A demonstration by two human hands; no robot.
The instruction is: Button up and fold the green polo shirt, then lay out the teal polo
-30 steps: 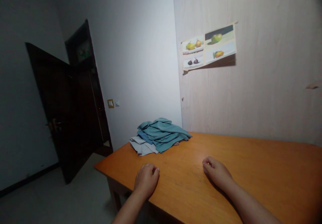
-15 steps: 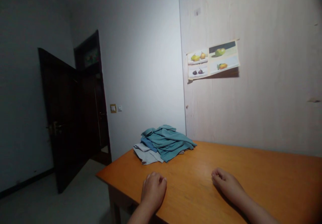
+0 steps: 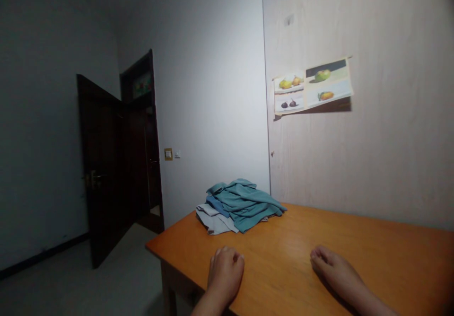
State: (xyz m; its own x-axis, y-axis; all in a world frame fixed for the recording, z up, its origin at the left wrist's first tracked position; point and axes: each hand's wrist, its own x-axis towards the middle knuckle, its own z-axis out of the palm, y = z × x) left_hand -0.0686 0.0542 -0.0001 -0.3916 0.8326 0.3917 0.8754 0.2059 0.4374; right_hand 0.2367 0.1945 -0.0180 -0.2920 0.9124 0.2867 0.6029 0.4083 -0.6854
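My left hand (image 3: pixel 226 272) rests at the near edge of the orange-brown wooden table (image 3: pixel 280 259), its fingers curled into a loose fist. Farther right, my right hand (image 3: pixel 333 267) lies on the tabletop, also loosely closed. Nothing shows in either hand. Beyond my left hand, apart from it, sits a crumpled pile of cloth: a teal garment (image 3: pixel 248 205) on top, a blue piece (image 3: pixel 217 206) under it, and a light grey cloth (image 3: pixel 216 221) at the left.
The table meets a pale wood-grain panel (image 3: pixel 383 164) behind, with a sheet of fruit pictures (image 3: pixel 328 84) on it. A white wall stands to the left, with a switch (image 3: pixel 168 154). Farther left, a dark door (image 3: pixel 109 174) is ajar.
The whole view has shifted, so everything appears a little farther right and slightly lower. Both hands and the cloth pile keep their places on the table.
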